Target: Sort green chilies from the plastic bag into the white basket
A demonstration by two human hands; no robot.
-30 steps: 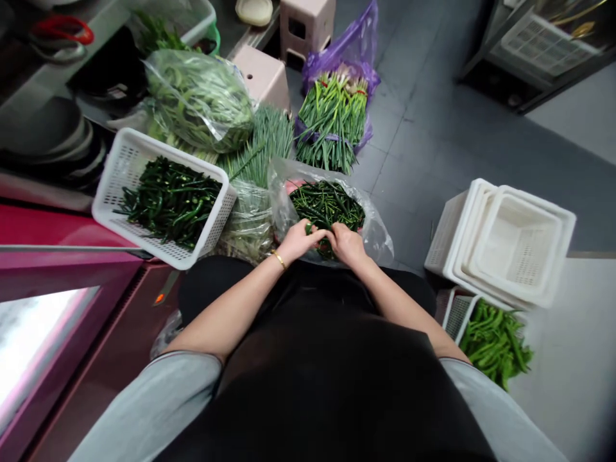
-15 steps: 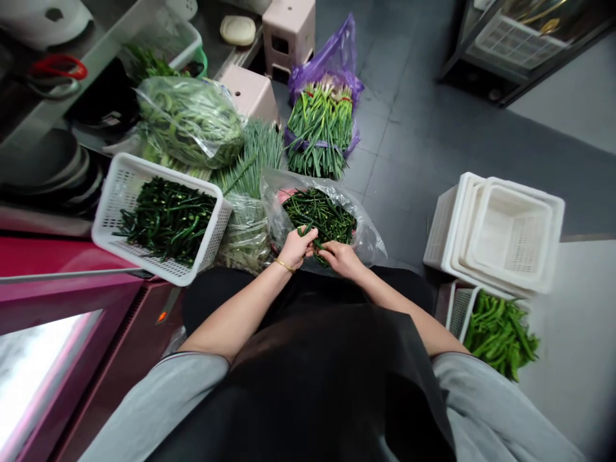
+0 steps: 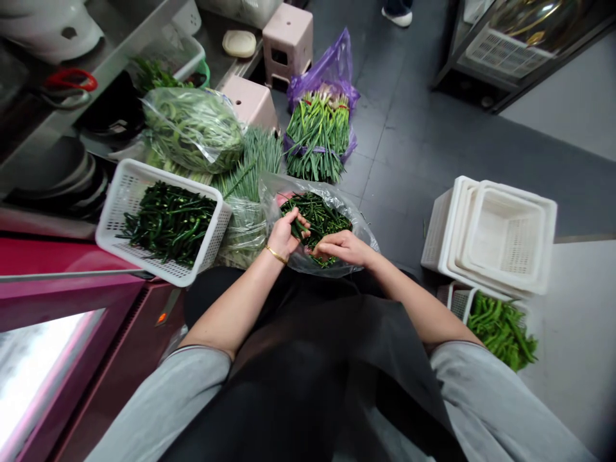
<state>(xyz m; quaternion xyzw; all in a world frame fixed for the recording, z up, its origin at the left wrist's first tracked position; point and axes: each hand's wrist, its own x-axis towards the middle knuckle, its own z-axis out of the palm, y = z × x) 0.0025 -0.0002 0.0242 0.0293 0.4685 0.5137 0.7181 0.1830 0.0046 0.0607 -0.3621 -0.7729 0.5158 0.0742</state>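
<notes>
My left hand point(image 3: 285, 236), with a gold bangle at its wrist, curls around dark green chili peppers point(image 3: 299, 229). It is at the left side of a clear plastic bag point(image 3: 368, 236) lined with something pink. Many thin dark green pieces, chili stems or slim chilies point(image 3: 325, 215), lie in the bag. Over the bag's near right part, my right hand point(image 3: 345, 248) has its fingers bent together, pointing left. Whatever its fingertips hold, if anything, is hidden. A white perforated basket point(image 3: 108, 205) of dark green chilies point(image 3: 168, 221) stands to the left.
Bagged green vegetables point(image 3: 192, 128) and leafy stalks lie beyond the left basket. Garlic shoots point(image 3: 320, 138) sit in a purple bag point(image 3: 332, 61). Pink stools point(image 3: 287, 38) stand behind. At right are nested white baskets point(image 3: 510, 234) and light green peppers point(image 3: 500, 330). Someone's shoe point(image 3: 397, 16) shows at the top.
My hands, close together before at the chili, have moved apart; the left turned its palm more upward. Another person's foot has come into view at the top. The camera view has shifted slightly.
</notes>
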